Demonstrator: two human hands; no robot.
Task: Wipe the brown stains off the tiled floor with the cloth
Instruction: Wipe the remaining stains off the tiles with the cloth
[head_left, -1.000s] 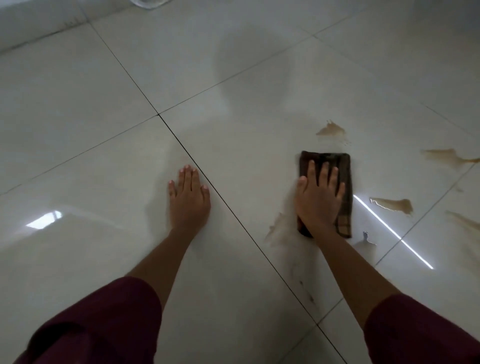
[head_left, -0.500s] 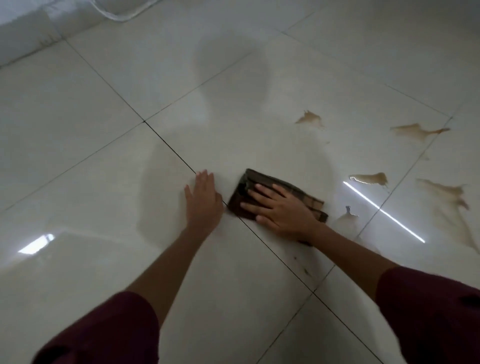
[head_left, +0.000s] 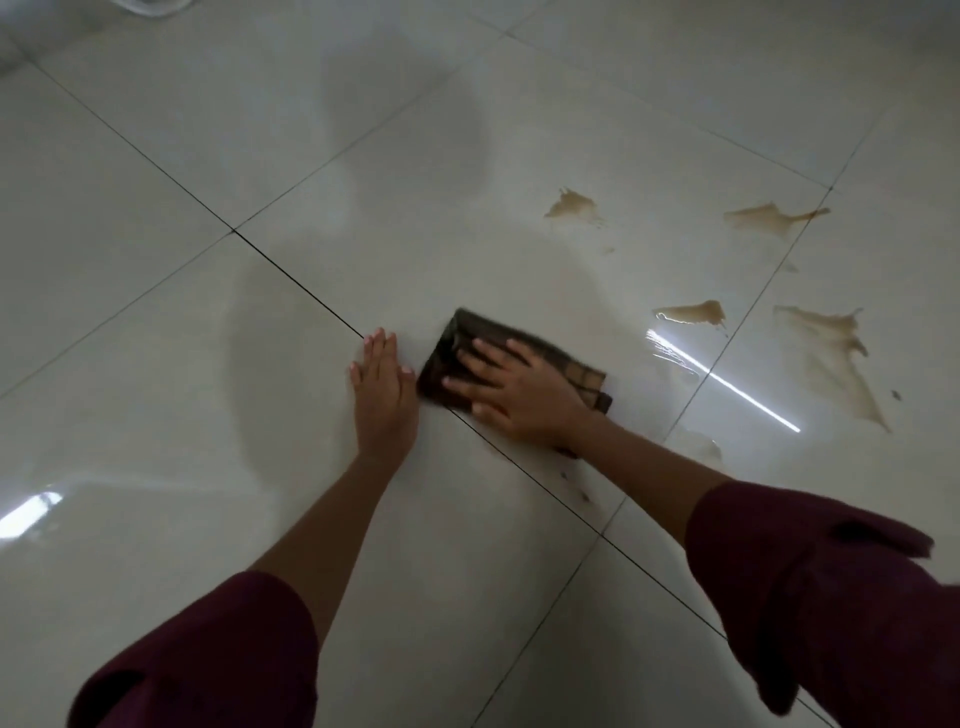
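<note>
A dark brown checked cloth (head_left: 457, 343) lies folded on the glossy white tiled floor (head_left: 208, 156). My right hand (head_left: 511, 387) presses flat on it, fingers spread and pointing left. My left hand (head_left: 382, 392) rests flat on the tile just left of the cloth, almost touching it, holding nothing. Several brown stains lie to the right: one far stain (head_left: 571, 205), one across a grout line (head_left: 769, 218), a small one (head_left: 693, 312) and a long streak (head_left: 836, 358). A faint wet smear (head_left: 698, 447) and small dark specks (head_left: 582, 493) lie near my right forearm.
Dark grout lines (head_left: 291, 275) cross the floor diagonally. A bright strip of reflected light (head_left: 727, 384) glares beside the small stain. A pale object (head_left: 150, 5) shows at the top left edge. My dark red sleeves (head_left: 810, 582) fill the lower corners.
My right hand has swept the cloth left, from beside the stains to right next to my left hand, turning it sideways. The smear below the cloth's earlier spot has faded. My left hand stayed planted.
</note>
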